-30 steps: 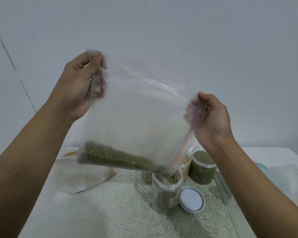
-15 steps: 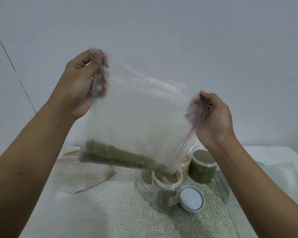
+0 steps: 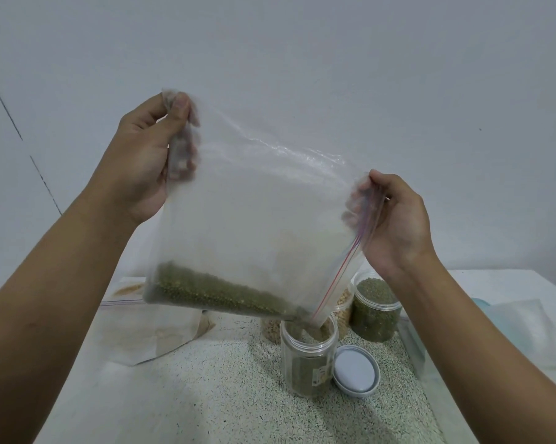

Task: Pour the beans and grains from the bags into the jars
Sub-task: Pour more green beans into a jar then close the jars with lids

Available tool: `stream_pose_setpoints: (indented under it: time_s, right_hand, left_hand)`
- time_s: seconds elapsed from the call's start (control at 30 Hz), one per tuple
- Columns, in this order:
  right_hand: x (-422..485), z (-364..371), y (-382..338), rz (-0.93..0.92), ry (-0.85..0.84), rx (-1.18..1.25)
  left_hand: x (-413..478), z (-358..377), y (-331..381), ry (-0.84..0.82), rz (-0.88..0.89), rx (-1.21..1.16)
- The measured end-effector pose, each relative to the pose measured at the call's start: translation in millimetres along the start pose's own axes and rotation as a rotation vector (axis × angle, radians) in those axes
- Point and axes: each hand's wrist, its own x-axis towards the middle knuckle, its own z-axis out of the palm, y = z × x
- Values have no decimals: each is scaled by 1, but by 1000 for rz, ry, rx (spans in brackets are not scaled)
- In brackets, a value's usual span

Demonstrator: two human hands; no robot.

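My left hand [image 3: 145, 161] is pinched shut on the upper closed corner of the zip bag [image 3: 254, 219], thumb over the film, and my right hand [image 3: 395, 219] is clamped on the zipper edge above the open jar [image 3: 308, 357]. The bag hangs tilted between them, well above the counter [image 3: 206, 395], its lowest mouth corner dipping just inside the jar's rim. The green beans [image 3: 219, 293] lie in a wedge along the bottom fold, sloping toward that jar. I judge the film thin, limp and a little slick; the load is light but shifts at once, so holding at the corners and seal strip seems right, keeping the mouth narrow. The jar looks like light plastic and could tip if the bag drags on it. Its lid [image 3: 357, 373] lies just right of the jar; two filled jars stand just behind it.
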Motion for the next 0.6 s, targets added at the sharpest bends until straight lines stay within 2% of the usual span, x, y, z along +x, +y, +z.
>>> stream_pose_setpoints:
  time_s: [0.6]
  right_hand:
    - [3,-1,0,-7,1,6]
  left_hand:
    - [-1,2,0,8,0,10]
